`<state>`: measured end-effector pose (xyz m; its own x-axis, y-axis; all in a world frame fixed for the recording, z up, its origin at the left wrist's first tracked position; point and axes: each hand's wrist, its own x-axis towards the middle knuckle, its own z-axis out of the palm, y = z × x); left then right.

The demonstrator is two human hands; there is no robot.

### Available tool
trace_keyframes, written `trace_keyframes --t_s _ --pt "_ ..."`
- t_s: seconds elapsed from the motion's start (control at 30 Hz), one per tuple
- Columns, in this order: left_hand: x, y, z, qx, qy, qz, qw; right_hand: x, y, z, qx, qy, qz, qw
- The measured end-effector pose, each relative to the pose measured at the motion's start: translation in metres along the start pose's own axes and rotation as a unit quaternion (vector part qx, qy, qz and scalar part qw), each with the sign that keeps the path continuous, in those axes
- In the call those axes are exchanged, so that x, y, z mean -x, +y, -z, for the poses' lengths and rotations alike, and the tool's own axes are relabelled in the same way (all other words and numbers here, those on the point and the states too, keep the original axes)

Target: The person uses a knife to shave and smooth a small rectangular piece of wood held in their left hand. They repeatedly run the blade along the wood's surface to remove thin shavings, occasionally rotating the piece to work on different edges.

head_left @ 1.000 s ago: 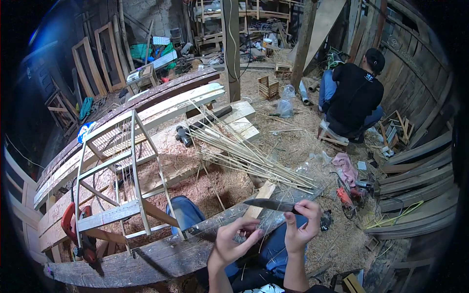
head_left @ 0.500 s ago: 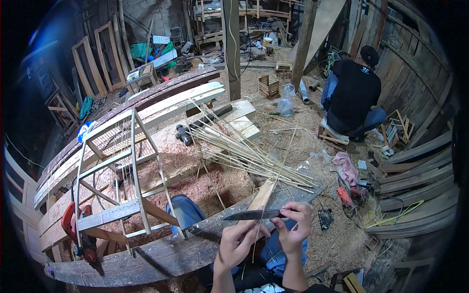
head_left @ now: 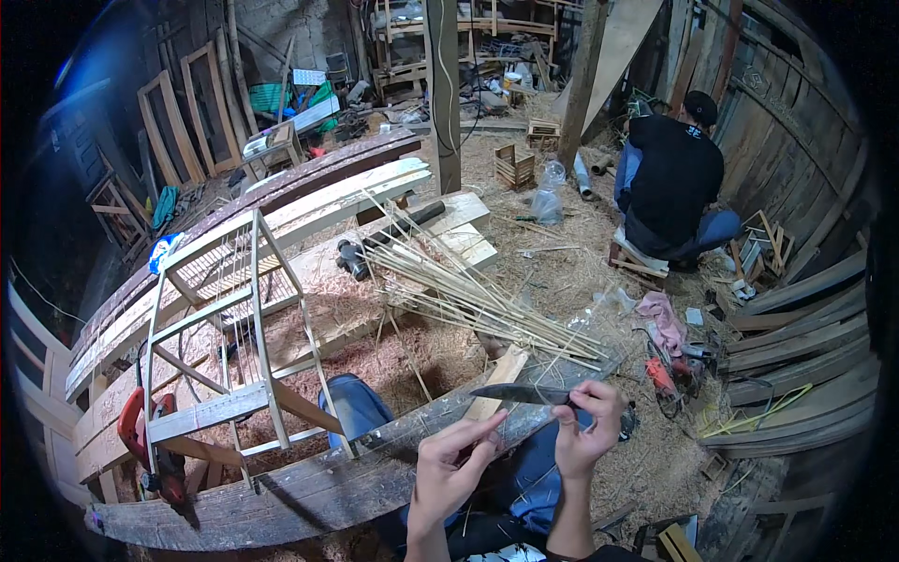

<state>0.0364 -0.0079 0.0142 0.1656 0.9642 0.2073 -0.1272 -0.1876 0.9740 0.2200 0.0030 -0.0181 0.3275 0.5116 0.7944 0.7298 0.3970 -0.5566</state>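
My right hand is closed around the handle end of a knife, whose dark blade points left above the bench edge. Just below the blade, my left hand has its fingers curled, with index finger and thumb close together. Whatever thin piece may be between them is too fine to make out. A pale flat stick of wood lies under the blade, across the worn bench plank. Beyond it, a loose bundle of thin split strips fans out over the boards.
A slatted wooden frame stands at left, beside a red power tool. A hammer lies behind the strips. At right are a red tool and a pink cloth. A person in black sits farther back.
The knife and my right hand have moved right and slightly up, away from my left hand. The long thin strip that ran upright between my hands no longer shows there.
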Motion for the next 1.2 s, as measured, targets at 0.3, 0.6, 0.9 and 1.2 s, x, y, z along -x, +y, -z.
trace_keyframes --t_s 0.3,0.6,0.9,1.2 --pt "0.005 0.006 0.018 0.022 0.093 0.12 0.988 -0.004 0.034 0.023 0.0 0.084 -0.166 0.982" --pt "0.001 0.003 0.006 0.039 0.064 0.12 0.99 -0.002 -0.028 -0.005 -0.223 -0.078 -0.294 0.926" --pt "0.0 -0.009 0.003 0.018 -0.038 0.118 0.992 -0.003 -0.038 -0.011 -0.36 -0.133 -0.397 0.834" --pt "0.005 0.0 0.024 -0.018 -0.028 0.143 0.989 -0.004 0.003 0.003 -0.16 -0.051 -0.376 0.911"
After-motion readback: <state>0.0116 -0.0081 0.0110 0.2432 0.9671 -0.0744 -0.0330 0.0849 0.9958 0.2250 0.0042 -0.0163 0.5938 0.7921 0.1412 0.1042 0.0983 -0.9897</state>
